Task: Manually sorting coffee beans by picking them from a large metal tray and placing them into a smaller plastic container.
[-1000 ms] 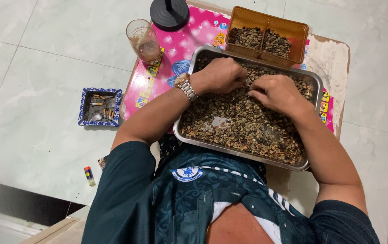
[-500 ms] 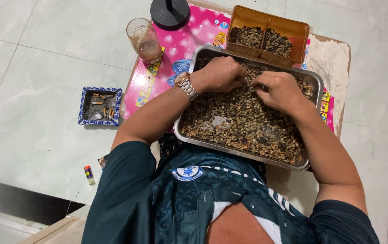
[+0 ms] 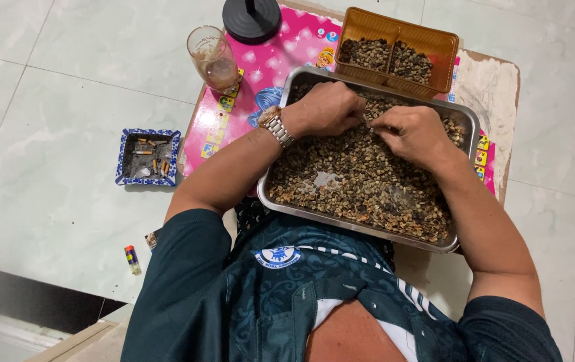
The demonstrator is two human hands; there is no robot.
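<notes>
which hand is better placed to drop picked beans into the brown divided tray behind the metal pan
Probably the right hand: it works in the metal pan almost directly below the brown divided tray. The left hand sits further over, toward the glass.

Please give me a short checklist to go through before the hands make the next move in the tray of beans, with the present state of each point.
1. Both hands over the beans: ok. Left hand and right hand rest on the beans, fingertips close together.
2. A bean pinched between the fingers: cannot tell, fingertips are hidden.
3. Metal tray fully on the small table: not ok, its near edge overhangs toward the body.
4. Brown divided box reachable: ok, directly behind the tray.
5. Glass clear of the elbows: ok, upright at the left corner.
</notes>
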